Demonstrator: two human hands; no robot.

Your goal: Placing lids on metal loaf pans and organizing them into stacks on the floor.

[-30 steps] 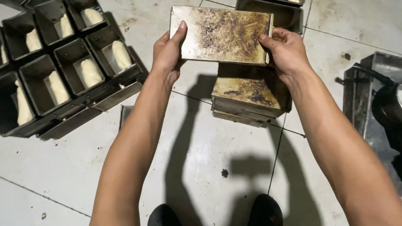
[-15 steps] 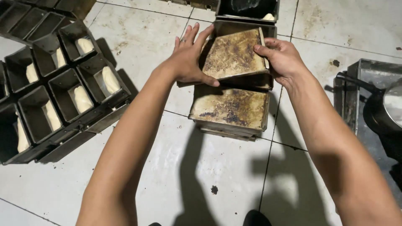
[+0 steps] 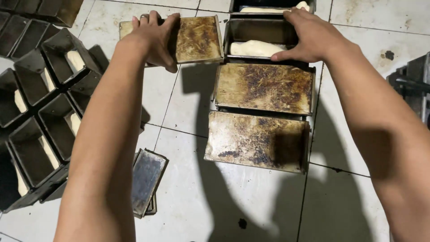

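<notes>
both bare arms reach forward, well apart. the left hand [image 3: 154,38] lies palm down, fingers together; the right hand [image 3: 309,36] is spread, fingers curled down.

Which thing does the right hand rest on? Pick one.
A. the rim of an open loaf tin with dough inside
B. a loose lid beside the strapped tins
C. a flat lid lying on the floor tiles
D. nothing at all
A: the right hand lies on the rim of the open loaf tin, where pale dough shows uncovered.
</notes>
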